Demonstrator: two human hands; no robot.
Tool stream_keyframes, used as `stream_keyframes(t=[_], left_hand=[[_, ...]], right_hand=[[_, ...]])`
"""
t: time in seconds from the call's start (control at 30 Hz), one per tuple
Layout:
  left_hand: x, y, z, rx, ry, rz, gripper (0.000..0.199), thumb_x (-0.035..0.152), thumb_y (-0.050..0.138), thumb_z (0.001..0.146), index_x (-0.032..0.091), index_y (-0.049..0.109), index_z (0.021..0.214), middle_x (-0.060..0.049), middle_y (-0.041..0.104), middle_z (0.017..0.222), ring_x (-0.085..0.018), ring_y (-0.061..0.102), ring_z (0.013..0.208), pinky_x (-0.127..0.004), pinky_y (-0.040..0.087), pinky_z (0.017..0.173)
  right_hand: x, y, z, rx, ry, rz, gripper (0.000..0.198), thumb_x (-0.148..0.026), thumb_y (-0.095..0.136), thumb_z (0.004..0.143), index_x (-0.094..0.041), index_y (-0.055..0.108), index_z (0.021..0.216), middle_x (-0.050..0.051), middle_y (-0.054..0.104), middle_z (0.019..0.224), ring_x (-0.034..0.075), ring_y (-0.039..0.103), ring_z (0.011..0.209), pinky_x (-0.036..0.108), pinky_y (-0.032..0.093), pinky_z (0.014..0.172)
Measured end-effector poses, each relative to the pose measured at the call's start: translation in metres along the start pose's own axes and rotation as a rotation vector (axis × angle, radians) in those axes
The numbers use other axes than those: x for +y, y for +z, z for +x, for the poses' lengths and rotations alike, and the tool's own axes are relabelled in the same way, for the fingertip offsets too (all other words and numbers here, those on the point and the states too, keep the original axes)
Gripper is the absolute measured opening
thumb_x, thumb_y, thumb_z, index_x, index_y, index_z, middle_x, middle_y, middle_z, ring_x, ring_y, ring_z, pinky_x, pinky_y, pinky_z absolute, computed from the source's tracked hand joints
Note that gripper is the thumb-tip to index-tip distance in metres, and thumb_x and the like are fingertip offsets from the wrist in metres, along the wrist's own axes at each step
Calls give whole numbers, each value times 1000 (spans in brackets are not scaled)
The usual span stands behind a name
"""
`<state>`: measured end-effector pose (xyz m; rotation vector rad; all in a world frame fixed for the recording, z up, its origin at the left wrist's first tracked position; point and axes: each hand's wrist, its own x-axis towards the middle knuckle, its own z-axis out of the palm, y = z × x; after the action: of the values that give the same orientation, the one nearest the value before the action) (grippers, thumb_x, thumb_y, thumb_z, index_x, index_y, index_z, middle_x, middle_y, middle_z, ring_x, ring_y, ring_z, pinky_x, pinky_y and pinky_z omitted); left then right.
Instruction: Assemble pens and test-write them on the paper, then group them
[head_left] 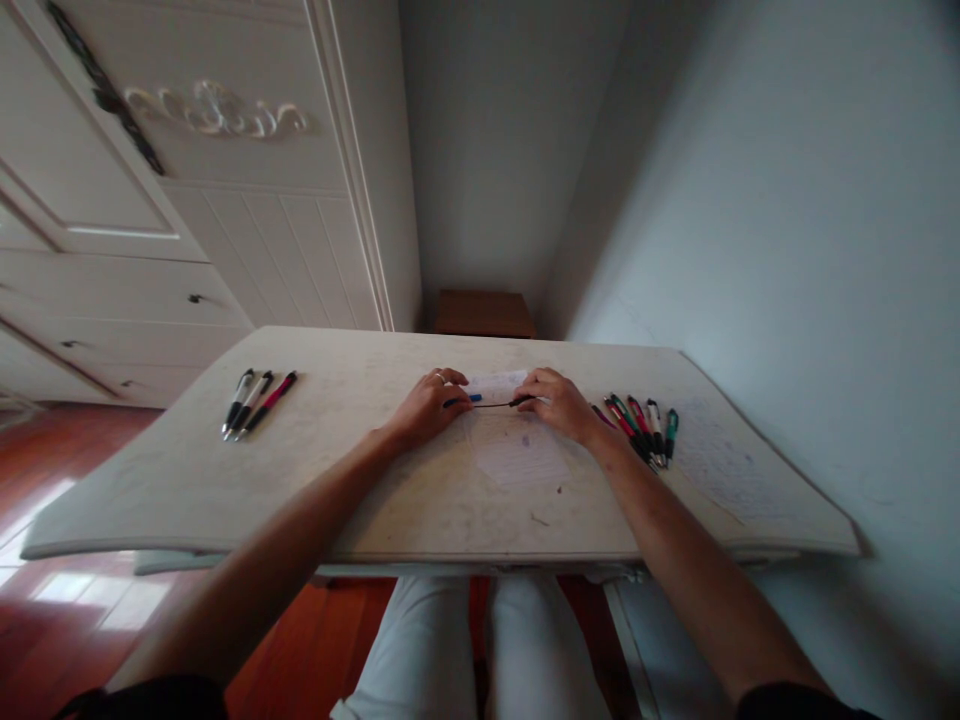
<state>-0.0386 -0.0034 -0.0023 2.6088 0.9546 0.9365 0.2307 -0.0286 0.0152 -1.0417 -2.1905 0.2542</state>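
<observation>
Over a sheet of paper (521, 455) on the table, my two hands face each other with parts of a pen between them. My left hand (429, 408), with a ring on one finger, is closed on a blue pen part (475, 398). Closed on a black pen part (520, 400) is my right hand (559, 402). A thin dark refill (492, 405) spans the gap between both hands; which hand bears it I cannot tell. To the right of my right hand lies a group of several coloured pens (645, 430), partly hidden by my forearm.
Three pens (255, 405) lie side by side at the table's left. Another written sheet (716, 460) lies at the right. The pale table (360, 480) borders a wall (810, 250) on the right, and a white cabinet (285, 240) stands behind on the left.
</observation>
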Motion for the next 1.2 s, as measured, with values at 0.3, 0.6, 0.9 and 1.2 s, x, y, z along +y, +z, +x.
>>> stream_keyframes(t=[0.3,0.6,0.9,1.2], left_hand=[[0,-4,1,-9,17,25,14,27,62,89,21,74,87,-9,64,109,-23,58,102,-42,47,95],[-5,-7,0,19,9,32,14,27,61,89,20,72,84,-8,65,106,-22,59,101,-42,48,94],[-3,-13,-1,37,-12,41,14,26,60,89,20,71,84,-8,65,104,-22,59,100,-41,49,92],[0,-16,-1,47,-21,63,12,23,61,88,18,71,83,-9,66,102,-22,59,98,-41,49,91]], right_hand=[[9,-1,-1,2,-20,-36,17,-10,74,76,-25,77,85,4,63,82,20,57,83,33,46,76],[19,-1,-4,-6,-64,-80,19,-6,71,77,-23,76,83,4,62,81,18,57,81,30,46,74],[18,-7,-5,-6,-14,-86,15,-11,69,80,-24,76,84,5,64,84,20,57,85,32,46,76],[22,-9,-5,20,23,-106,13,-14,71,80,-25,76,85,5,65,85,21,59,85,34,47,78]])
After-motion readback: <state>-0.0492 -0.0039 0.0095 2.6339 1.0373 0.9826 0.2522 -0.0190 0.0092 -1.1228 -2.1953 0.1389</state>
